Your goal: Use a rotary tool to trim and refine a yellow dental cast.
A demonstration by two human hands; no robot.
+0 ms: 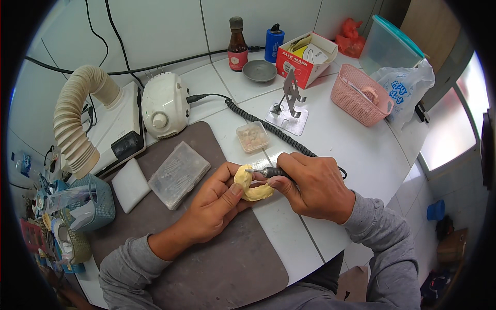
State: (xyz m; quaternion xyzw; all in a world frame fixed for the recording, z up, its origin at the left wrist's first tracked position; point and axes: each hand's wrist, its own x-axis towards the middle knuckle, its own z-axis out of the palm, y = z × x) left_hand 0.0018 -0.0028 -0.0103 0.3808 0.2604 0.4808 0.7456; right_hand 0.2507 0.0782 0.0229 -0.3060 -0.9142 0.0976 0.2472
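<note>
My left hand (217,201) is closed round a yellow, horseshoe-shaped dental cast (257,193), thumb on its near left side. In my right hand (318,188) is the dark handpiece of a rotary tool (270,172), gripped like a pen. Its metal tip reaches the upper left arm of the cast and looks to touch it. My right fingertips sit close to the cast's right end. From the handpiece, a coiled black cord (274,129) runs back to a white control box (164,106) with a round knob.
Behind my hands stand a small clear box (253,137) of pale bits and a metal phone stand (289,111). A clear case of burs (180,173) and a white block (131,185) lie on the brown mat (222,263). A beige hose (67,113) arches at left; a pink basket (356,101) stands right.
</note>
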